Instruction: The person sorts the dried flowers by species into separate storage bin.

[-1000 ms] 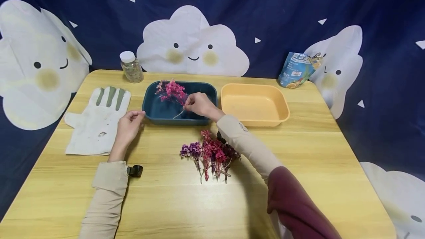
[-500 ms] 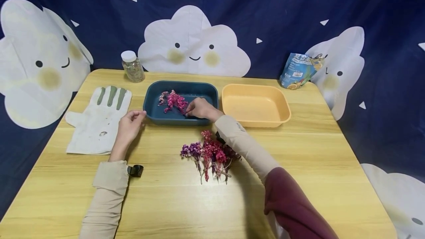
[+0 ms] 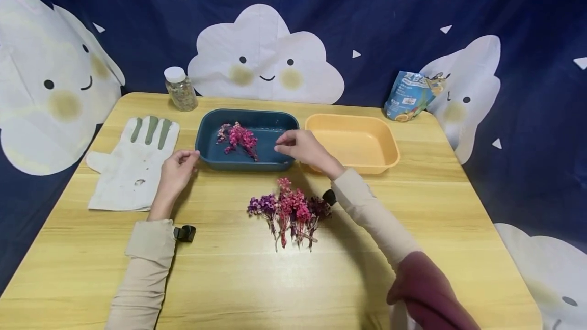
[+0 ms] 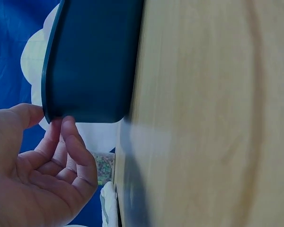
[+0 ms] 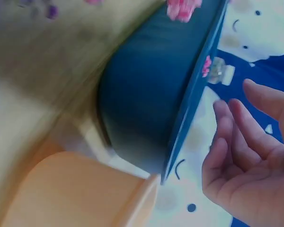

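On the far part of the counter [image 3: 229, 284], you are keeping your left hand [image 3: 178, 171] at the front left corner of the dark blue tray [image 3: 247, 166], and its grip is holding the rim between thumb and fingertips. Your right hand [image 3: 306, 147] is hovering above the right end of this tray, its grip showing a narrow gap between thumb and fingers. The pink flower bunch [image 3: 243, 137] is lying inside the tray, left of the middle. Nearer to you, pink and purple flowers [image 3: 293, 209] are lying in a group. Just beside the blue tray, the yellow tray [image 3: 353, 169] is standing on the right, and a white glove [image 3: 130, 169] is lying on the left.
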`<action>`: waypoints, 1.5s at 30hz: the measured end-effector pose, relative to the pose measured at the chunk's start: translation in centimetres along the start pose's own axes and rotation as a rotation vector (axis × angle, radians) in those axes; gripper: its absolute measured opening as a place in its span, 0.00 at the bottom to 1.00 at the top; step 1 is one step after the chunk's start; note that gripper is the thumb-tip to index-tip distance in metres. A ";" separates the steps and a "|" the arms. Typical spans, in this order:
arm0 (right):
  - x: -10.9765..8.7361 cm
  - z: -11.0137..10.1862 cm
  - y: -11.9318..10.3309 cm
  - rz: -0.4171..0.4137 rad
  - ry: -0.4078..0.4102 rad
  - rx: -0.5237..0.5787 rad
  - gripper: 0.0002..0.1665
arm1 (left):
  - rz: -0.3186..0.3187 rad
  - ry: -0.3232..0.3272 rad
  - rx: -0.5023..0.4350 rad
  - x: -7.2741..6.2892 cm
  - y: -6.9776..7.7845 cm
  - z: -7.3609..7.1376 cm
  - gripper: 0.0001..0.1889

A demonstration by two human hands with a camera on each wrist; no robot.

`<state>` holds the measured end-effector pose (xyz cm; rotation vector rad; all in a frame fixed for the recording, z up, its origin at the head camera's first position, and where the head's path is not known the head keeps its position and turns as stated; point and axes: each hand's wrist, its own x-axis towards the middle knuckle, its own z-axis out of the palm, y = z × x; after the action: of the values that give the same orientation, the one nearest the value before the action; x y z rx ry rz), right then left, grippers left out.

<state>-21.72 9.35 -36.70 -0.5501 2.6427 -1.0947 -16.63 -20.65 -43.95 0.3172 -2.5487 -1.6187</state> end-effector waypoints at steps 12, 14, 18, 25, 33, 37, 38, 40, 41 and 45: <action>-8.6 1.6 2.3 -0.183 0.181 -0.066 0.16 | -0.003 -0.009 0.002 -0.2 0.1 -0.1 0.24; -9.9 2.1 2.8 -0.188 0.214 -0.074 0.16 | 0.004 -0.009 0.001 -0.1 0.2 -0.1 0.24; -12.5 2.9 3.8 -0.187 0.232 -0.079 0.15 | 0.014 -0.010 0.000 -0.1 0.2 0.0 0.23; -15.6 4.6 4.9 -0.254 0.222 -0.124 0.14 | 0.011 -0.024 0.001 -0.2 0.3 -0.1 0.24; -17.3 6.2 5.4 -0.255 0.209 -0.220 0.17 | 0.008 -0.020 -0.007 -0.2 0.5 -0.1 0.23; -17.5 6.7 5.6 -0.242 0.194 -0.262 0.17 | 0.006 -0.016 -0.007 -0.2 0.5 -0.1 0.23; -17.5 6.8 5.6 -0.235 0.187 -0.263 0.17 | 0.006 -0.016 -0.004 -0.2 0.5 -0.1 0.23; -17.4 6.9 5.6 -0.206 0.161 -0.251 0.16 | 0.006 -0.017 0.000 -0.2 0.5 -0.1 0.23; -17.4 7.0 5.6 -0.190 0.147 -0.242 0.16 | 0.005 -0.018 0.000 -0.2 0.5 -0.1 0.23; -17.2 7.2 5.6 -0.132 0.095 -0.196 0.13 | 0.004 -0.022 -0.002 -0.2 0.5 -0.1 0.23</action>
<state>-5.09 15.74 -44.54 -0.7372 2.8522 -0.9218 -16.51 -20.47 -43.44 0.2946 -2.5618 -1.6329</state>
